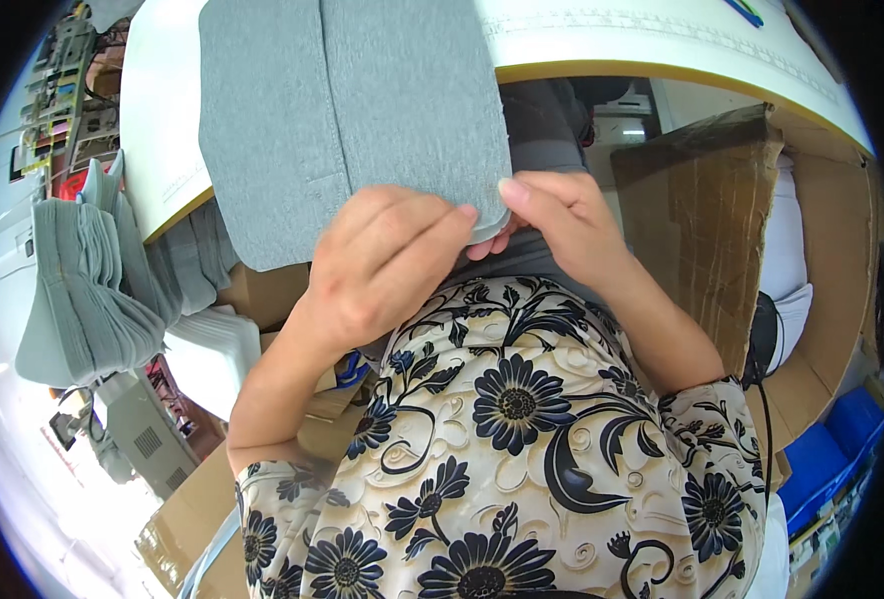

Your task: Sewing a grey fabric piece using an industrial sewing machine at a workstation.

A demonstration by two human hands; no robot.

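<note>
A grey felt-like fabric piece [382, 90] with a seam down its length lies over the white table edge, its lower part toward me. My left hand [382, 265] is closed on its near edge, thumb and fingers at the rounded lower right corner. My right hand [572, 225] pinches that same corner, thumb on top and fingertips curled underneath, close beside the left fingertips.
The white table [662, 35] has a printed scale and yellow edge. Grey fabric stacks [72, 280] and white stacks [212, 354] hang at the left. At right stand a cardboard box [692, 230] with white material [792, 250], a black cable [764, 359] and blue bins [817, 469].
</note>
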